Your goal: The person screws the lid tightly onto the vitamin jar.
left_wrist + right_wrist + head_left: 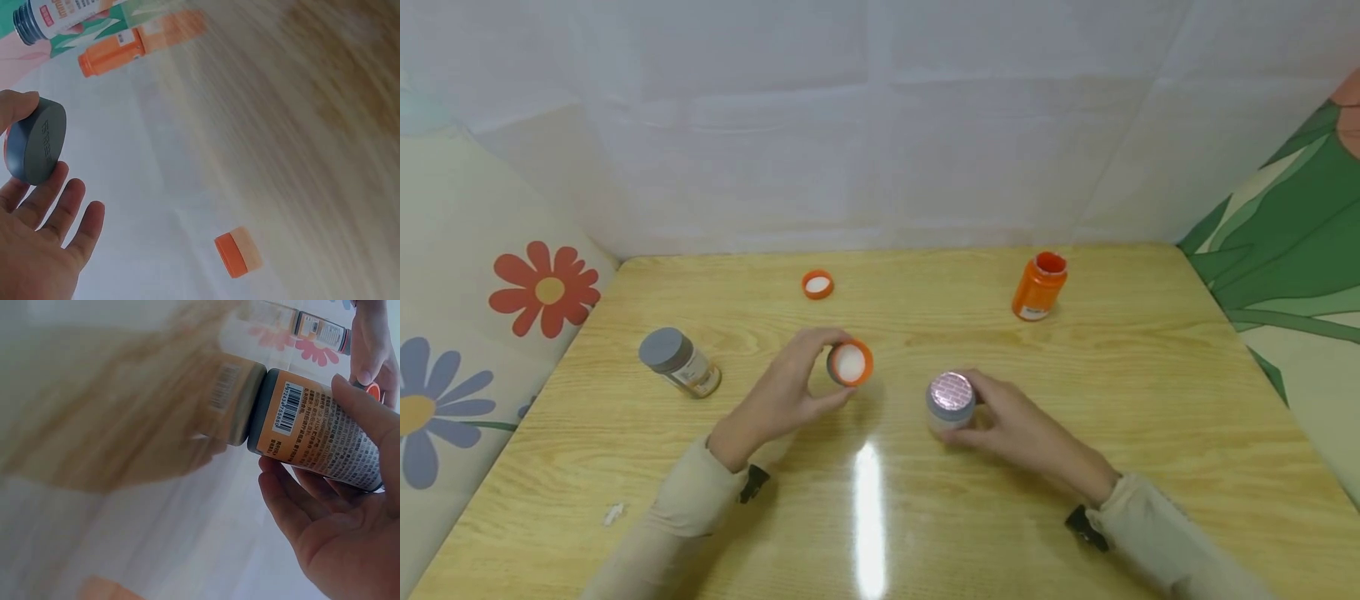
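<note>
My left hand (786,385) pinches a round dark grey lid (852,364) between thumb and fingers. Its orange and white inside faces up toward the head view, while the left wrist view shows its grey outer top (47,140). To the right, my right hand (1011,423) grips a supplement bottle (951,398) around its side. A shiny pinkish, patterned foil seal covers the mouth of that bottle, above a grey threaded neck. Orange and white printed labelling with a barcode (289,407) shows in the right wrist view, where the bottle's base meets its reflection on the glossy table.
An open orange bottle (1039,287) stands at the back right. Behind my left hand lies an orange cap (817,284), white inside up. A grey-lidded bottle (679,361) is at the left. Near the front left is a small white scrap (613,513) on the wooden table (970,533).
</note>
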Motion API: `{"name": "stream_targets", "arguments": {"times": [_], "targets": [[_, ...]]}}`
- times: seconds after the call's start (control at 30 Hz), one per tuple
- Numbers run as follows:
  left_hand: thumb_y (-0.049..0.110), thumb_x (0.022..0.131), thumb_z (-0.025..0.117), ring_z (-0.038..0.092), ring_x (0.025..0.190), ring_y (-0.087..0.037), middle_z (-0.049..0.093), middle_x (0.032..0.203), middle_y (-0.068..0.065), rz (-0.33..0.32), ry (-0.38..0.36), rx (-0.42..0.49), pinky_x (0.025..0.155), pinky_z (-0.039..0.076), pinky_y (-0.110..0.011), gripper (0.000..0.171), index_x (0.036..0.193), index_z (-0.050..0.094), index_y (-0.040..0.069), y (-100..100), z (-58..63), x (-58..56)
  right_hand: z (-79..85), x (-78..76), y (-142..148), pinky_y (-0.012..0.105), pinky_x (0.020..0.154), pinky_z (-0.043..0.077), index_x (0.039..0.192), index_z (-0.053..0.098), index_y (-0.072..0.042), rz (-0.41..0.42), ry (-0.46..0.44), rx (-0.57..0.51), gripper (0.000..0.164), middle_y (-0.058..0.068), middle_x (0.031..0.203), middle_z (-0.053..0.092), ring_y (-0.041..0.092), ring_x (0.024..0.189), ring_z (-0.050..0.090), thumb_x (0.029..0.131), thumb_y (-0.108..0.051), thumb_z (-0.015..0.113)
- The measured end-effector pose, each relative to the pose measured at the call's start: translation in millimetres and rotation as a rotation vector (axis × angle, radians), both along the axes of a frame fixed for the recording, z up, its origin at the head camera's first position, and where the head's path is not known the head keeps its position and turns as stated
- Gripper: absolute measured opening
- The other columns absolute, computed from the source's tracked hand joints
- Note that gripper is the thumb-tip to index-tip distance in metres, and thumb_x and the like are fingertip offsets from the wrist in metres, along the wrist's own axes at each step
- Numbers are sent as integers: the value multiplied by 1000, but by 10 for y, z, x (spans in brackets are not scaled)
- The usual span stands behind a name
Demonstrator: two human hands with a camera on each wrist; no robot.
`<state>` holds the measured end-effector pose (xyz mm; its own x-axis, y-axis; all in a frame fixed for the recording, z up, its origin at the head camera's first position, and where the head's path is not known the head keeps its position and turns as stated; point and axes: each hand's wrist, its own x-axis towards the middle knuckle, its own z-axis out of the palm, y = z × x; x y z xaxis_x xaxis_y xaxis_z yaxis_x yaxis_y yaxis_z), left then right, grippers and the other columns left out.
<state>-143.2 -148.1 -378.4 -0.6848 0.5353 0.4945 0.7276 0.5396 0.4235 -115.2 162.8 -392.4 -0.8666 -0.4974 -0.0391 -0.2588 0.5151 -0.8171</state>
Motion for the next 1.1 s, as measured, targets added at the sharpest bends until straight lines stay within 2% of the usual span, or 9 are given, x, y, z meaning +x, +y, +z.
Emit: {"name": "stream_targets", "arguments": {"times": [0.3, 0.53, 0.83, 1.1], "targets": [[9, 73, 84, 58, 115, -26, 63, 121, -12, -30, 22, 2, 100, 50, -43, 61, 127, 55, 0, 48, -3, 23, -17, 15, -39, 51, 105, 48, 138, 53, -12, 1, -33, 4, 70, 2, 130, 65, 24, 119, 62, 76, -27, 84], [9, 72, 84, 58, 117, -28, 63, 123, -13, -44, 50, 2, 101, 49, -42, 64, 127, 55, -2, 82, -28, 56, -26, 19, -66, 52, 105, 48, 141, 51, -12, 25, 31, 11, 73, 5, 134, 63, 28, 123, 61, 77, -27, 84], [9, 72, 84, 57, 117, -27, 62, 124, -11, -80, 38, 10, 102, 49, -42, 64, 129, 54, 0, 113, -54, 88, -15, 22, -111, 52, 107, 46, 140, 52, -11, 48, 96, 28, 73, 7, 137, 61, 29, 127, 58, 76, -24, 85], [10, 73, 83, 57, 118, -25, 62, 126, -11, -92, 24, 19, 102, 49, -40, 64, 130, 54, 1, 139, -57, 131, 0, 32, -135, 48, 104, 50, 137, 54, -8, 63, 153, 18, 70, 8, 133, 63, 26, 122, 62, 75, -20, 86]]}}
